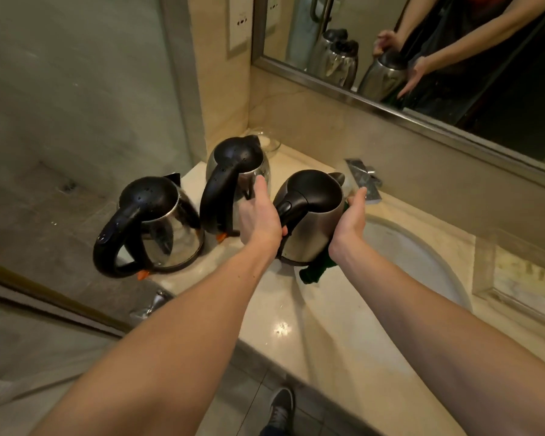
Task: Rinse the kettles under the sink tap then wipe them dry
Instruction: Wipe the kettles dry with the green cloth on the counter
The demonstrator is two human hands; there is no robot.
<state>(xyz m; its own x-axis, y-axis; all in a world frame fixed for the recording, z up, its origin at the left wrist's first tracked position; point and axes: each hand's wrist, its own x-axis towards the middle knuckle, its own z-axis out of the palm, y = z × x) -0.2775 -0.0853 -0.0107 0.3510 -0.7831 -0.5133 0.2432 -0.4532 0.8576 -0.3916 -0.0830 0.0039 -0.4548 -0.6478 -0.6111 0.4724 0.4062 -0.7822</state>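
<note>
Three steel kettles with black lids and handles are on the marble counter. My left hand (260, 215) grips the handle of the right kettle (315, 221), which tilts at the left edge of the sink basin (422, 256). My right hand (351, 221) presses a dark green cloth (317, 270) flat against that kettle's right side. The left kettle (158, 225) and the middle kettle (236, 177) stand upright, with water drops on their lids. The chrome tap (364, 179) sits just behind the held kettle.
A mirror (422, 58) runs along the back wall and reflects the kettles and my arms. A clear glass bowl (269, 143) stands in the back corner. A glass shower wall (76, 105) borders the counter on the left. A marble tray (523, 278) lies right of the basin.
</note>
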